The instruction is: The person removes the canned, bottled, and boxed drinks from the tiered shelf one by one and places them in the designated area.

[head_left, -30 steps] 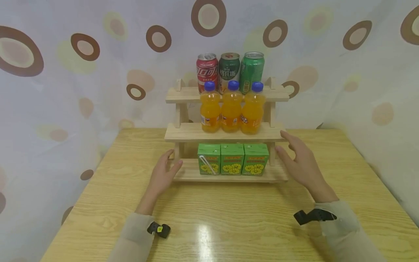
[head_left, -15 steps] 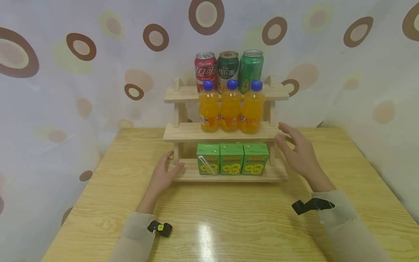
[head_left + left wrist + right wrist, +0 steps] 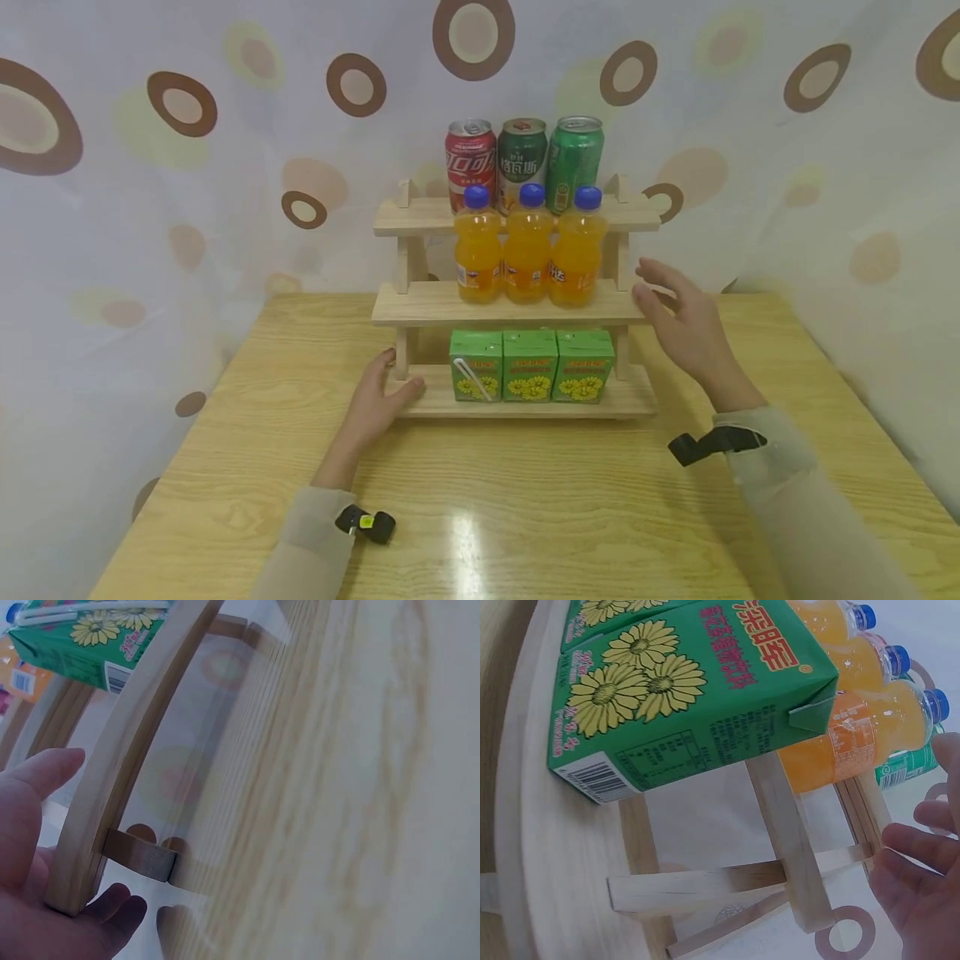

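A three-tier wooden display rack (image 3: 405,308) stands on the table. My left hand (image 3: 372,404) is at the left end of its bottom board; the left wrist view shows the thumb on one side of the board (image 3: 112,765) and curled fingers on the other. My right hand (image 3: 690,333) is beside the right end of the middle tier, its fingers slightly bent and holding nothing; the right wrist view shows it apart from the wood. Green drink cartons (image 3: 529,367) line the bottom tier, orange soda bottles (image 3: 527,258) the middle, and drink cans (image 3: 522,158) the top.
The wood-grain table (image 3: 525,492) extends in front of the rack and to both sides. Behind it hangs a pale sheet (image 3: 247,208) printed with brown rings. Black straps (image 3: 720,444) go round both sleeves.
My right hand has risen along the rack's right side, from below the middle board's level to above it. My left hand has stayed at the bottom board. The drinks keep their places.
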`<state>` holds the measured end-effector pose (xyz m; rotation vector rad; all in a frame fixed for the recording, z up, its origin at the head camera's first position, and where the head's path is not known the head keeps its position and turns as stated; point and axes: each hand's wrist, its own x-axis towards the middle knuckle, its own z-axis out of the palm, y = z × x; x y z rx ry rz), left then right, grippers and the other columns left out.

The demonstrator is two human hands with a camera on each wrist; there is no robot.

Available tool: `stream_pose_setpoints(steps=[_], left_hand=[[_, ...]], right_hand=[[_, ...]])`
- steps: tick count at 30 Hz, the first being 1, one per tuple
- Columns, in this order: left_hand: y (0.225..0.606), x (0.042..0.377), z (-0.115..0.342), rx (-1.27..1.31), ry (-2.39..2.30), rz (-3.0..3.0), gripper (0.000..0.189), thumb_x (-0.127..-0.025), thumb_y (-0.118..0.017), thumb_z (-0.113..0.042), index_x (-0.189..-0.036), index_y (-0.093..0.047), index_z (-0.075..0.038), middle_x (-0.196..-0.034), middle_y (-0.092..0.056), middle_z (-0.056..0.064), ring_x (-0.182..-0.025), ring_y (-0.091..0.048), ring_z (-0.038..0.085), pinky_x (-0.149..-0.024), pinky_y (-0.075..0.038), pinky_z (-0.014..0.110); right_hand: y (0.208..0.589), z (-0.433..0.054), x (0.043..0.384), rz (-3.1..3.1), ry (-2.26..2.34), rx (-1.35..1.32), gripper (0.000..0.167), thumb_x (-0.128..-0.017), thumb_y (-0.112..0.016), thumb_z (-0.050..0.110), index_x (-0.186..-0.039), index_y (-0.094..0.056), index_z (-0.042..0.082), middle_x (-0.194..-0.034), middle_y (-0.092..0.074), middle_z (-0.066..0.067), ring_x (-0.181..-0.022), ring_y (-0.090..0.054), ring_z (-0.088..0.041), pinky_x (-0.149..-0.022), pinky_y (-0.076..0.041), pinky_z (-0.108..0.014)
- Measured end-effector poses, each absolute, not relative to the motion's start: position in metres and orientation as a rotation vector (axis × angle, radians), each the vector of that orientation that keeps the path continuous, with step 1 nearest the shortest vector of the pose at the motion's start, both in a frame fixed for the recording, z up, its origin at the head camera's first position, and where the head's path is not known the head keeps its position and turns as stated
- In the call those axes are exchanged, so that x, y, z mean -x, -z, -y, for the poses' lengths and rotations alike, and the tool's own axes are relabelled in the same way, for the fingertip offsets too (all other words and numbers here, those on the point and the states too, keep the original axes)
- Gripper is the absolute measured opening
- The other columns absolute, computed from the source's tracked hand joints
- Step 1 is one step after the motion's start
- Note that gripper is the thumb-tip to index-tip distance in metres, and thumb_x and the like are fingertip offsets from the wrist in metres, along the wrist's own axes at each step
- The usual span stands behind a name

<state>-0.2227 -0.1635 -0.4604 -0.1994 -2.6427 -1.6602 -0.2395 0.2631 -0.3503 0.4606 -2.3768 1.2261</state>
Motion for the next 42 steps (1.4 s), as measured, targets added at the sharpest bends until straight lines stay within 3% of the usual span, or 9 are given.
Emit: stream_pose_setpoints(steps=[4, 9, 12, 22, 31, 37, 42], left_hand=[[0.462, 0.223, 0.166, 0.224, 1.638, 2.655, 0.074, -0.092, -0.070, -0.039, -0.151, -0.035, -0.010, -0.156, -0.031, 0.013, -0.142, -0.028, 0.034, -0.114, -0.022, 0.058], [0.463, 0.221, 0.168, 0.252, 1.613, 2.676, 0.078, -0.091, -0.070, -0.041, -0.152, -0.033, -0.010, -0.158, -0.027, 0.013, -0.144, -0.024, 0.033, -0.115, -0.020, 0.056], [0.463, 0.219, 0.167, 0.272, 1.616, 2.684, 0.080, -0.091, -0.070, -0.041, -0.153, -0.031, -0.009, -0.158, -0.025, 0.013, -0.145, -0.022, 0.034, -0.115, -0.020, 0.057], [0.464, 0.220, 0.166, 0.267, 1.627, 2.708, 0.081, -0.092, -0.070, -0.042, -0.153, -0.029, -0.010, -0.159, -0.023, 0.013, -0.145, -0.020, 0.035, -0.115, -0.020, 0.057], [0.466, 0.224, 0.172, 0.316, 1.658, 2.686, 0.075, -0.093, -0.069, -0.038, -0.152, -0.033, -0.012, -0.160, -0.023, 0.012, -0.146, -0.018, 0.034, -0.115, -0.016, 0.059], [0.467, 0.225, 0.172, 0.326, 1.675, 2.677, 0.073, -0.093, -0.070, -0.037, -0.152, -0.034, -0.014, -0.159, -0.024, 0.010, -0.147, -0.018, 0.032, -0.115, -0.016, 0.059], [0.467, 0.224, 0.172, 0.360, 1.671, 2.663, 0.073, -0.094, -0.069, -0.035, -0.153, -0.033, -0.012, -0.158, -0.026, 0.012, -0.146, -0.021, 0.033, -0.115, -0.017, 0.058]], right_hand=[[0.343, -0.262, 0.247, 2.366, -1.219, -0.442, 0.044, -0.102, -0.057, 0.025, -0.142, -0.053, 0.006, -0.133, -0.060, -0.014, -0.120, -0.057, -0.026, -0.096, -0.045, -0.016], [0.331, -0.260, 0.255, 2.366, -1.227, -0.429, 0.044, -0.102, -0.057, 0.028, -0.140, -0.054, 0.006, -0.132, -0.061, -0.013, -0.118, -0.054, -0.007, -0.097, -0.047, -0.021], [0.325, -0.260, 0.260, 2.371, -1.226, -0.418, 0.044, -0.102, -0.056, 0.029, -0.139, -0.055, 0.006, -0.132, -0.061, -0.012, -0.117, -0.054, -0.005, -0.098, -0.047, -0.023], [0.309, -0.261, 0.272, 2.434, -1.230, -0.378, 0.047, -0.103, -0.053, 0.032, -0.142, -0.052, 0.006, -0.138, -0.056, -0.016, -0.125, -0.051, -0.029, -0.103, -0.045, -0.038], [0.285, -0.259, 0.288, 2.439, -1.216, -0.371, 0.050, -0.102, -0.054, 0.041, -0.141, -0.055, 0.009, -0.134, -0.059, -0.013, -0.124, -0.052, -0.027, -0.105, -0.043, -0.045], [0.274, -0.259, 0.297, 2.430, -1.210, -0.386, 0.049, -0.101, -0.054, 0.039, -0.139, -0.056, 0.009, -0.133, -0.060, -0.013, -0.121, -0.053, -0.027, -0.100, -0.042, -0.036], [0.269, -0.258, 0.303, 2.435, -1.230, -0.384, 0.051, -0.101, -0.054, 0.040, -0.141, -0.054, 0.008, -0.138, -0.057, -0.014, -0.128, -0.050, -0.029, -0.107, -0.039, -0.042]])
